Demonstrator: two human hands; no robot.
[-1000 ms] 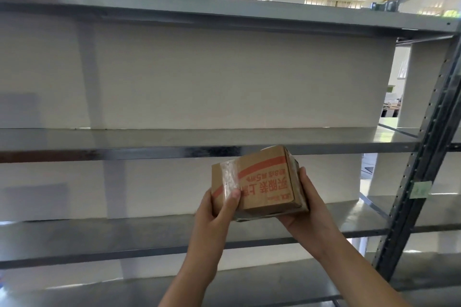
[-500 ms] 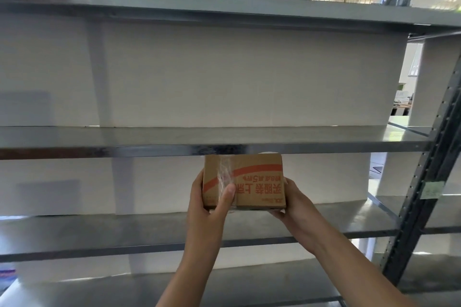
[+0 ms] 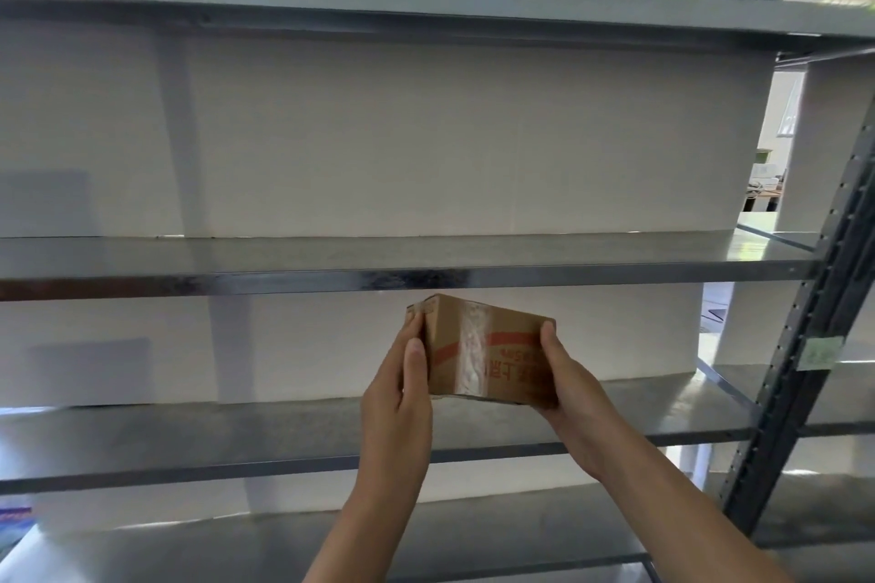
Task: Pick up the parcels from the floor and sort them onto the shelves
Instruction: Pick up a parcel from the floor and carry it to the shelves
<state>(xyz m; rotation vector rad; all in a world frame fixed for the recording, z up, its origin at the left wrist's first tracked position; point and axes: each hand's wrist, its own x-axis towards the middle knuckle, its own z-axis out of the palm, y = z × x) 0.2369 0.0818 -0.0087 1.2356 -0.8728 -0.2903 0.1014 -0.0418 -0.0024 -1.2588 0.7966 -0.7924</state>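
Note:
A small brown cardboard parcel (image 3: 478,350) with red print and clear tape is held up in front of the metal shelving, just under the front lip of the middle shelf (image 3: 284,282). My left hand (image 3: 400,398) grips its left end, thumb on the front face and fingertips on the near corner. My right hand (image 3: 563,388) cups its right end from below, thumb on the front face. The parcel is turned so one corner points toward me. It hangs above the lower shelf (image 3: 189,436) without touching it.
A dark perforated upright post (image 3: 805,346) with a pale green label stands at the right. White panels back each shelf level. A top shelf (image 3: 379,10) runs overhead, and another shelf (image 3: 473,544) lies below the arms. Yellow lamps hang beyond.
The parcel has risen and turned about its vertical axis, so its left corner now faces me. My left hand slid to that end; my right thumb came onto the front face.

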